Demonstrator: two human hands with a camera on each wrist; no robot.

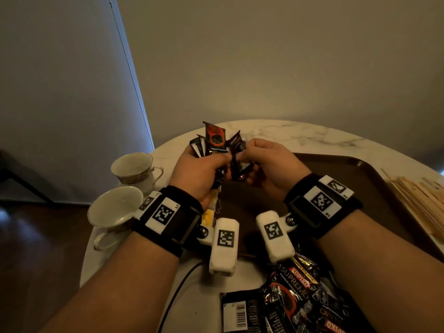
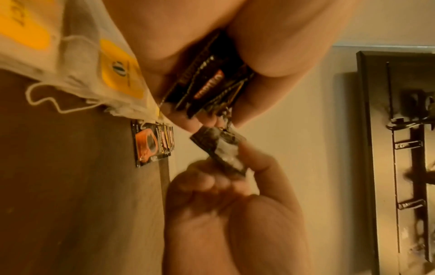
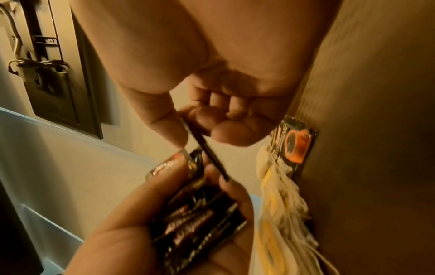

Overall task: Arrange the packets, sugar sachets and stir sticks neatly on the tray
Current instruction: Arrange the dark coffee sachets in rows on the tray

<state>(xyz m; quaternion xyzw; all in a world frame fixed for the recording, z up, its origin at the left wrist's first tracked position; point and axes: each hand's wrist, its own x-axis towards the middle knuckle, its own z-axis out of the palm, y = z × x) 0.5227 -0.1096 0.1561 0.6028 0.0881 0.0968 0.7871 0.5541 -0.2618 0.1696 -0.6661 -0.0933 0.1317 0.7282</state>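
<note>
Loose packets (image 1: 288, 306) nearest, left hand (image 1: 199, 174) gripping packet bundle (image 1: 215, 140), right hand (image 1: 269, 162) pinching one

The room is dim and warm-toned, a soft pool of light on the wall above the marble table (image 1: 300, 135). Wide-angle bending curves the table's edge. Both wrist views are yellowish, grainy and motion-blurred.

A room in a home or hotel.
A round marble table (image 1: 312, 138) holds two teacups (image 1: 132, 167), near a window blind (image 1: 72, 80) and plain wall (image 1: 288, 56).
</note>
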